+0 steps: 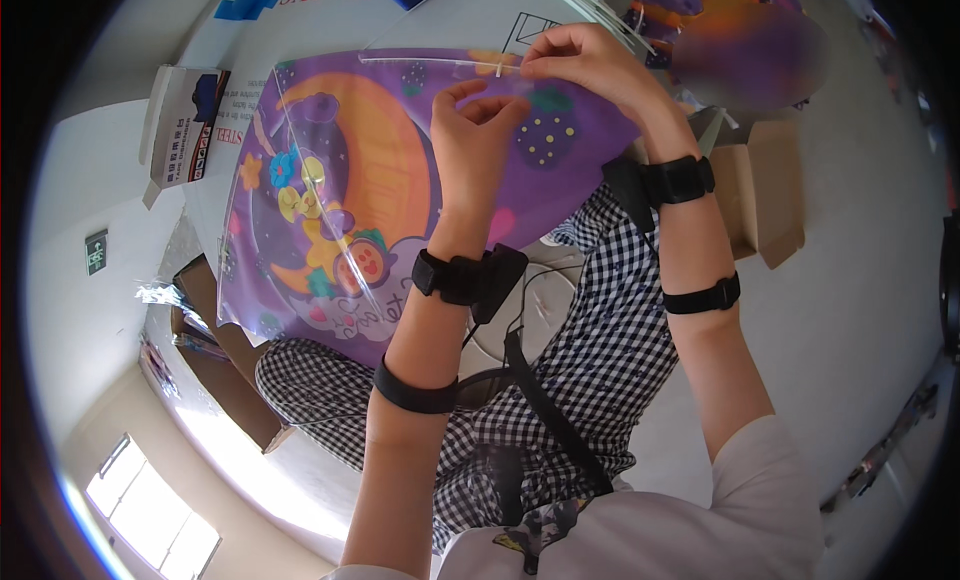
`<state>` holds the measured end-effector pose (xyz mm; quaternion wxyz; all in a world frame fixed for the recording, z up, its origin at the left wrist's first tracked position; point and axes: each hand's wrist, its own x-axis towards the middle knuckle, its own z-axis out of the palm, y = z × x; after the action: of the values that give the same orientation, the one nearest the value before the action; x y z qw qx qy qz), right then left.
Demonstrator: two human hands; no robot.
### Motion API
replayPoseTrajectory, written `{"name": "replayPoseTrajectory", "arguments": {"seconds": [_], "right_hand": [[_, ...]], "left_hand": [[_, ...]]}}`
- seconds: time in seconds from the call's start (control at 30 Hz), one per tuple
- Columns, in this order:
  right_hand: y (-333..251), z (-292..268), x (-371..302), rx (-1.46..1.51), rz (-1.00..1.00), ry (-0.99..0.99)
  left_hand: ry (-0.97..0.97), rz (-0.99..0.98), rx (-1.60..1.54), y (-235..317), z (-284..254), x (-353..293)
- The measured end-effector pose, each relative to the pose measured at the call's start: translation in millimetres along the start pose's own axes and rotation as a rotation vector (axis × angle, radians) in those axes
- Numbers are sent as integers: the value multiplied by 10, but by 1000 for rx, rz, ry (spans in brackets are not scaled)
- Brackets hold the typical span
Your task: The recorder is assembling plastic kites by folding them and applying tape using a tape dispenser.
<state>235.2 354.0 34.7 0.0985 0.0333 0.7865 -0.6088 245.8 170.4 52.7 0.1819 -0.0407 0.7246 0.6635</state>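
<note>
A purple kite (390,110), printed with an orange moon and cartoon figures, lies spread before me over a pale surface. A thin clear rod (430,59) runs along its far edge, with a small white piece (500,69) near the rod's right end. My right hand (590,68) pinches the rod's end between thumb and fingertips. My left hand (475,130) hovers over the middle of the kite, its fingers loosely curled and apart with nothing visible in them. Another thin rod (300,145) slants down the kite's left side. Each wrist wears a black strap.
A small tape dispenser box (188,125) stands at the far left. Several thin white rods (600,10) lie at the top. An open cardboard box (770,195) is on the right, another (230,350) at lower left. A round stool (535,315) is near my checkered trousers.
</note>
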Motion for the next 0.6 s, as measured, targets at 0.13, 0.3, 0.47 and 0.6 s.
{"name": "replayPoseTrajectory", "arguments": {"seconds": [0.13, 0.3, 0.47, 0.6], "right_hand": [[107, -13, -23, -31, -23, 80], [219, 65, 17, -114, 2, 219], [245, 216, 50, -321, -19, 363], [248, 269, 71, -475, -17, 432]], "left_hand": [[16, -94, -17, -11, 80, 59], [49, -165, 95, -64, 120, 224], [143, -81, 340, -175, 155, 401], [190, -80, 434, -212, 161, 441]]}}
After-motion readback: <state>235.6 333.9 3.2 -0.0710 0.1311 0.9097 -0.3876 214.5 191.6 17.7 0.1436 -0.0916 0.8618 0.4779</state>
